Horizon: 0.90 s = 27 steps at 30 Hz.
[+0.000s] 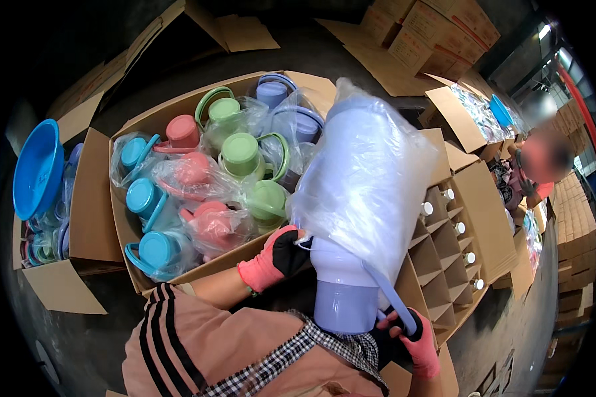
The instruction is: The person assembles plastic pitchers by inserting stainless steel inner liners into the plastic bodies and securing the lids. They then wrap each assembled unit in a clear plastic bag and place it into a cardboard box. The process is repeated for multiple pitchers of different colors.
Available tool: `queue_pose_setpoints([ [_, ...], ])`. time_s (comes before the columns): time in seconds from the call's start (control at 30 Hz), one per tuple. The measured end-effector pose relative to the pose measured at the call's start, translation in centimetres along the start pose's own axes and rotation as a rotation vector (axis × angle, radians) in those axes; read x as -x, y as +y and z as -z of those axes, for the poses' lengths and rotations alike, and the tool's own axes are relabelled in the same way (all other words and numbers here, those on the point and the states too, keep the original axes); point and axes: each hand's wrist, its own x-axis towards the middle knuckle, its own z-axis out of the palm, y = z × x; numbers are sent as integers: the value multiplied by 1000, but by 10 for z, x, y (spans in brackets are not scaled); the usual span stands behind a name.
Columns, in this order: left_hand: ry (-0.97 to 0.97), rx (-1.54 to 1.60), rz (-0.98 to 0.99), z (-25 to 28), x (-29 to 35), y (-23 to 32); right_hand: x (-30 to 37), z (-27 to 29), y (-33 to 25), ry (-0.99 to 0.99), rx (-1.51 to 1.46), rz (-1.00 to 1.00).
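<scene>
A large lavender thermos flask (346, 308) with a carrying handle (397, 301) lies tilted in front of me. Its lidded end points toward my body, and a clear plastic bag (364, 178) covers most of its length. At the bag's open edge, my left hand (283, 255), in a pink and black glove, is closed on the plastic beside the flask. My right hand (418, 341), gloved alike, has its fingers curled at the handle near the lid.
Bagged flasks with turquoise, red, green and lavender lids fill a carton (198, 258) ahead-left. On the right stands a carton with cardboard dividers (437, 264) and several white-capped items. A blue basin (38, 171) rests far left. Another person (536, 165) is at far right, near stacked cartons.
</scene>
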Motion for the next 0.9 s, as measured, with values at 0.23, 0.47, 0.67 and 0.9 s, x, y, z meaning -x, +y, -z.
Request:
queue_pose_setpoints([
  [0.23, -74, -1074, 123, 8, 13, 54, -41, 4, -58, 455, -108, 296],
  [0.47, 452, -1332, -424, 14, -98, 162, -83, -14, -140, 256, -172, 292],
  [0.67, -39, -2943, -57, 75, -138, 147, -130, -23, -178, 5, -386, 243],
  [0.9, -347, -2565, 207, 48, -135, 149, -192, -28, -227, -151, -542, 127],
])
